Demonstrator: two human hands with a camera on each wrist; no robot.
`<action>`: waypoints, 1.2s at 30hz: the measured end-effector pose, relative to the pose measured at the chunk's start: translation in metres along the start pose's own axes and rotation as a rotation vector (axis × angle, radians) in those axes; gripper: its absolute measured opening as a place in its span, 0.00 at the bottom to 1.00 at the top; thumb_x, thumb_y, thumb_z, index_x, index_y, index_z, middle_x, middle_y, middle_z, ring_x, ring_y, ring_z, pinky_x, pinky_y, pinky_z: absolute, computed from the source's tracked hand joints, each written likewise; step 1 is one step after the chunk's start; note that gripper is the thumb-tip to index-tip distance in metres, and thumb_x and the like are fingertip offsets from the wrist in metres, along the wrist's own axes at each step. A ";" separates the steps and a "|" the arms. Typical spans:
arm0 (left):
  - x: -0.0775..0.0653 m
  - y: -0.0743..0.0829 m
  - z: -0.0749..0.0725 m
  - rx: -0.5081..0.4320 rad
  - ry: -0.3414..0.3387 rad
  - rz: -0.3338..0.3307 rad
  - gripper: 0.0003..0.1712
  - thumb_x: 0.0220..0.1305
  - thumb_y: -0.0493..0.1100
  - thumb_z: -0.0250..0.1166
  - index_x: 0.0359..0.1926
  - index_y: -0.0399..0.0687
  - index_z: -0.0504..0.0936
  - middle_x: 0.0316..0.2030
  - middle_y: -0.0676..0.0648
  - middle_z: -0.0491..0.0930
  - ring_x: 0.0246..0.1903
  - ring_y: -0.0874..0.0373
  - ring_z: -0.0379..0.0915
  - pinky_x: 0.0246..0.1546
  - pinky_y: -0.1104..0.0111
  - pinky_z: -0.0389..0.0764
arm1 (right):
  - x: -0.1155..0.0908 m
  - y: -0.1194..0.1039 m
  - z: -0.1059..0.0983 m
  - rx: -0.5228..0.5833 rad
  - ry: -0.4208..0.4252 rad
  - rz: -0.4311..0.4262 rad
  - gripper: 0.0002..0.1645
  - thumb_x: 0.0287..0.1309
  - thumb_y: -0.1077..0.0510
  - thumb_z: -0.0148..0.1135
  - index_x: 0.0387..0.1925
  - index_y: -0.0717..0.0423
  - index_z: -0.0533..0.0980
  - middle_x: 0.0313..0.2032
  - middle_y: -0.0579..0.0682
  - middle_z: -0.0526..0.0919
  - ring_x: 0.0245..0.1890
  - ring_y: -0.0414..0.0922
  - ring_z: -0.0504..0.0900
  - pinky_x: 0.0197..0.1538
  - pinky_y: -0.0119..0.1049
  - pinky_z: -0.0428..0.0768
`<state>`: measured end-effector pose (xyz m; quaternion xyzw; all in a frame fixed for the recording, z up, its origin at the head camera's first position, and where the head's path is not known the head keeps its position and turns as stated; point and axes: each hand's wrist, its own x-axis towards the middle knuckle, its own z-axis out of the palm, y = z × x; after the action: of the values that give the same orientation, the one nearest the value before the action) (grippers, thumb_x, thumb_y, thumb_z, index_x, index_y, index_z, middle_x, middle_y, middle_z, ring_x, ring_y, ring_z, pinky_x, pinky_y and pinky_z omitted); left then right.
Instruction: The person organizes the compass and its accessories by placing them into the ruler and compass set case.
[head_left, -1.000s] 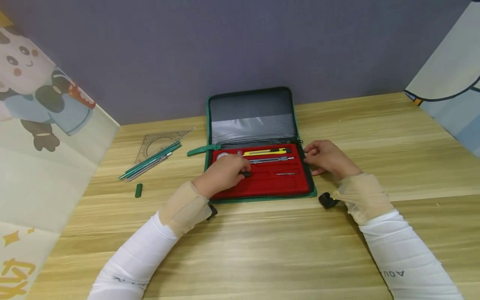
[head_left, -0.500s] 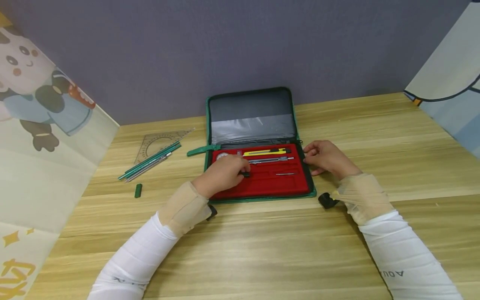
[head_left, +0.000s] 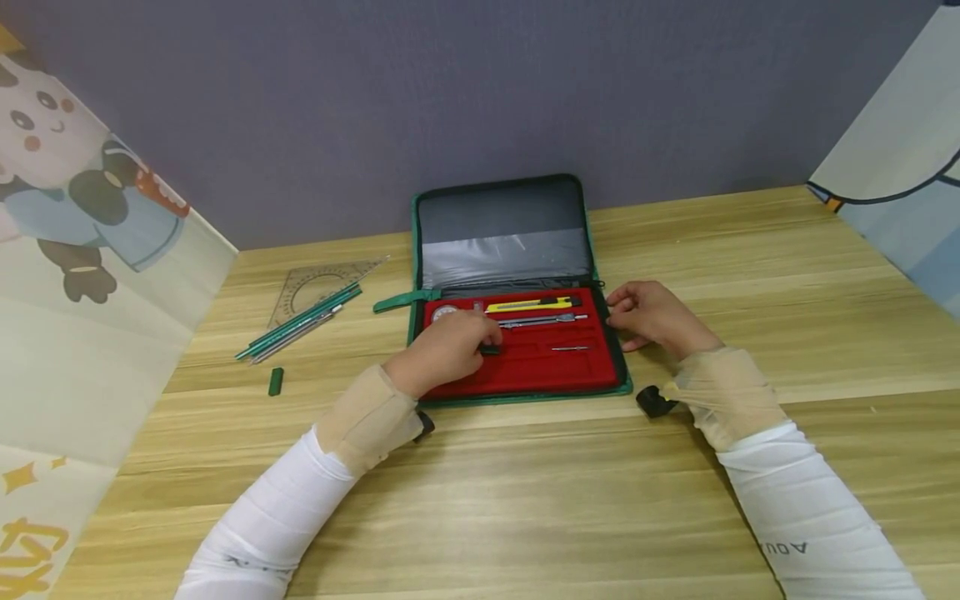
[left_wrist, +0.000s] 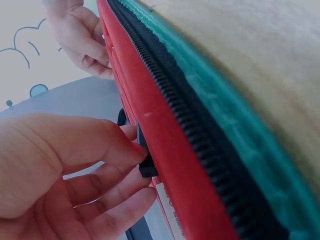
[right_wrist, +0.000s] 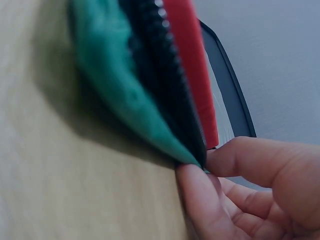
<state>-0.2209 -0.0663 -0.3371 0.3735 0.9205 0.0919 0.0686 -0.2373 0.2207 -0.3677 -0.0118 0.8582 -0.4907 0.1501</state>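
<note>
A zippered green case (head_left: 628, 385) lies unfolded, its red molded tray (head_left: 517, 373) facing up and its dark lid (head_left: 498, 212) leaning back. Over the tray's left part, my left hand (head_left: 446, 346) pinches a small black block (left_wrist: 148, 166) between thumb and fingers, low at the tray. My right hand (head_left: 656, 317) pinches the case's right edge, thumb on the inside, as the right wrist view shows. In the tray lie a yellow utility knife (head_left: 532, 306), a metal compass (head_left: 551, 320) and a thin metal piece (head_left: 572, 347). A round, pale item (head_left: 444, 312) is partly behind my left hand.
Left of the case, a clear protractor set square (head_left: 300, 283) lies under several green and silver pencils (head_left: 300, 325). A small dark green block (head_left: 276, 382) is nearer. A green strap (head_left: 405, 300) sticks out leftward. A grey panel (head_left: 480, 100) stands behind.
Almost nothing differs. Both hands keep their places, the left with the black block at the tray and the right at the case's edge.
</note>
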 end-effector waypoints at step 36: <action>-0.005 -0.006 0.002 0.005 0.036 0.017 0.15 0.50 0.32 0.59 0.42 0.43 0.78 0.38 0.49 0.78 0.36 0.58 0.71 0.40 0.67 0.72 | -0.001 0.000 0.000 0.001 -0.010 -0.009 0.20 0.55 0.68 0.53 0.50 0.71 0.63 0.36 0.57 0.68 0.30 0.44 0.74 0.28 0.38 0.80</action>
<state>-0.2210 -0.0742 -0.3399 0.3799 0.9186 0.0967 0.0503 -0.2366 0.2210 -0.3671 -0.0180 0.8572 -0.4918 0.1520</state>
